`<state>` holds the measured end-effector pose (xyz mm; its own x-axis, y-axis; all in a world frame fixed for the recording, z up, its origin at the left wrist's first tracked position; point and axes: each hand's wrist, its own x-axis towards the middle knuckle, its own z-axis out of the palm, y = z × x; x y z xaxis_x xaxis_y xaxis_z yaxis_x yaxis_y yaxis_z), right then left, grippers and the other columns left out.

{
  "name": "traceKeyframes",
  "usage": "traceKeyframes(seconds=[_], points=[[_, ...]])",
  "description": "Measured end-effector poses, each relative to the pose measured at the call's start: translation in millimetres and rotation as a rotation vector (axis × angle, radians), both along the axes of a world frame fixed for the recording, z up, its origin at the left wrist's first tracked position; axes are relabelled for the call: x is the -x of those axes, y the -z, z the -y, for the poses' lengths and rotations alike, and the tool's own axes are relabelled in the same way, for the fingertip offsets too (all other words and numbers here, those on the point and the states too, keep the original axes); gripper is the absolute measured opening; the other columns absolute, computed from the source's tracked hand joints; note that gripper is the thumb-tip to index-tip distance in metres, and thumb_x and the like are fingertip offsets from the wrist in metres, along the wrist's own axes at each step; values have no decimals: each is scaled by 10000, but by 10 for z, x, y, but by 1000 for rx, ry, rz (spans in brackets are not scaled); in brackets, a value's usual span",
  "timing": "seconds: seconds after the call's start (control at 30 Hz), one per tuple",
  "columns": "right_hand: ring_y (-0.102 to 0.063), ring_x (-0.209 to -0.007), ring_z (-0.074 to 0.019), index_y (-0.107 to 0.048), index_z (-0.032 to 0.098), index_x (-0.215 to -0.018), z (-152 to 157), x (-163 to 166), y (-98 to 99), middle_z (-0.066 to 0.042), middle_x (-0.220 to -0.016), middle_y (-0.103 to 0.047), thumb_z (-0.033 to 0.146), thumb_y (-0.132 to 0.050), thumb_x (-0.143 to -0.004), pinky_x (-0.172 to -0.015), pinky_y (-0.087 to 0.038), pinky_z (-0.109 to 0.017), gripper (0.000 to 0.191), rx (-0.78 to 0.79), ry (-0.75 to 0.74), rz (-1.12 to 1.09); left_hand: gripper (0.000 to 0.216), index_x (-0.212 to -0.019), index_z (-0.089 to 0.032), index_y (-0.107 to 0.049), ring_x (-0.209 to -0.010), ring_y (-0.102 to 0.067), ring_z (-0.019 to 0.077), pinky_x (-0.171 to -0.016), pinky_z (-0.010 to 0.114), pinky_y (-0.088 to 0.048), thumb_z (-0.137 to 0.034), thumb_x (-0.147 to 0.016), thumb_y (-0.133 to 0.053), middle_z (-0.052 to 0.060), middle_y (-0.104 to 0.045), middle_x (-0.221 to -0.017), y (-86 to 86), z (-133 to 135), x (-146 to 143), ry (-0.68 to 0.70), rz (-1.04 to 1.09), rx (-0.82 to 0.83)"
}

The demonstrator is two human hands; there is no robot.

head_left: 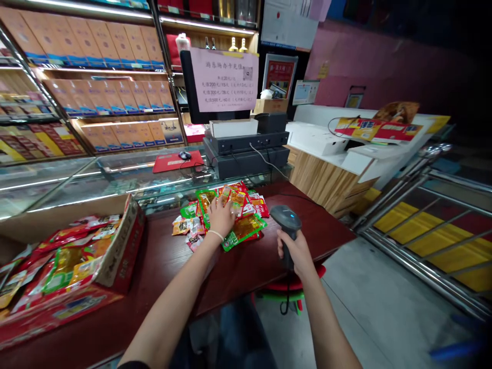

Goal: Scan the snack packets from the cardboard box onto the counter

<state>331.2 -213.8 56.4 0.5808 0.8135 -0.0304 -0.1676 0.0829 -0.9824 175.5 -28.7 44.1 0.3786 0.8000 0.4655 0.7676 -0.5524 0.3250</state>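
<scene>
Left grip [222, 216] released atop snack packets [248, 226]; right grip [296, 254] tight around scanner [286, 218] at table [172, 266] edge.

Dark wood counter [238, 266]: snack packets [250, 225], open carton [123, 248].

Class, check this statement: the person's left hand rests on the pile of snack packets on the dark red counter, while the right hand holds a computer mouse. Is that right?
Not quite. The right hand holds a barcode scanner, not a computer mouse, as the head view shows. The rest stands: the left hand rests on the pile of snack packets on the dark red counter.
</scene>
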Motion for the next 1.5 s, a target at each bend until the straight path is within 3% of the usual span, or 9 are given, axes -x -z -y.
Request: traceKeyframes(seconds=[0.13,0.33,0.47,0.63,0.8,0.97,1.17,1.33,1.5], points=[[-458,-332,-91,-461,234,-889,-101,199,-103,103,-495,-523,485,-767,-709,-316,-373,-186,434,-12,-52,9,319,-1148,-182,-671,-1264,-456,317,-1077,474,-344,-274,-854,-590,158,-573,-1298,-215,-62,215,107,105,-16],[-463,-339,-89,-511,204,-799,-347,645,-286,70,-514,-528,466,-756,-738,-331,-386,-205,364,-60,-183,79,244,-1103,-165,-658,-1096,-586,236,-997,366,-437,-238,-909,-528,106,-661,-1133,-781,34,874,232,242,-57],[-459,-331,-88,-569,175,-818,-541,1012,-374,60,-497,-517,458,-760,-737,-324,-367,-202,351,-67,-282,90,228,-1092,-179,-653,-1048,-616,217,-954,340,-461,-252,-919,-524,78,-682,-1099,-1039,86,1516,170,228,-51],[-461,-327,-92,-575,176,-842,-802,1456,-412,60,-500,-524,452,-775,-721,-321,-370,-205,362,-57,-402,86,246,-1105,-178,-659,-1044,-635,216,-948,326,-463,-263,-910,-535,63,-703,-1113,-1167,-14,2451,18,152,-21],[-461,-333,-89,-579,179,-848,-1066,1847,-450,60,-502,-527,447,-761,-745,-329,-374,-203,339,-74,-534,80,253,-1075,-190,-680,-966,-662,210,-910,321,-482,-279,-885,-537,59,-727,-1044,-1126,-263,3321,-138,85,73],[-437,-332,-82,-571,184,-829,-1247,2154,-534,66,-504,-509,443,-767,-736,-323,-378,-207,338,-68,-604,57,276,-1039,-183,-692,-884,-671,185,-832,277,-498,-340,-850,-567,51,-738,-982,-905,-510,3845,-120,116,251],[-454,-333,-82,-578,186,-838,-1478,2319,-582,66,-505,-517,428,-764,-744,-340,-388,-202,320,-34,-678,86,304,-1025,-183,-685,-803,-676,173,-735,246,-496,-390,-830,-578,52,-737,-901,-766,-679,3897,-9,49,421],[-458,-338,-89,-586,190,-877,-1625,2417,-655,70,-512,-520,432,-773,-724,-358,-411,-217,342,-23,-701,117,316,-899,-173,-684,-641,-661,165,-611,228,-479,-463,-818,-585,50,-726,-756,-712,-813,3792,-1,-98,725],[-459,-347,-85,-583,188,-860,-1656,2446,-736,69,-512,-516,450,-770,-715,-361,-405,-207,352,31,-699,132,309,-635,-161,-610,-532,-632,168,-593,274,-510,-433,-779,-641,67,-692,-628,-389,-885,3683,-24,-35,1000]])
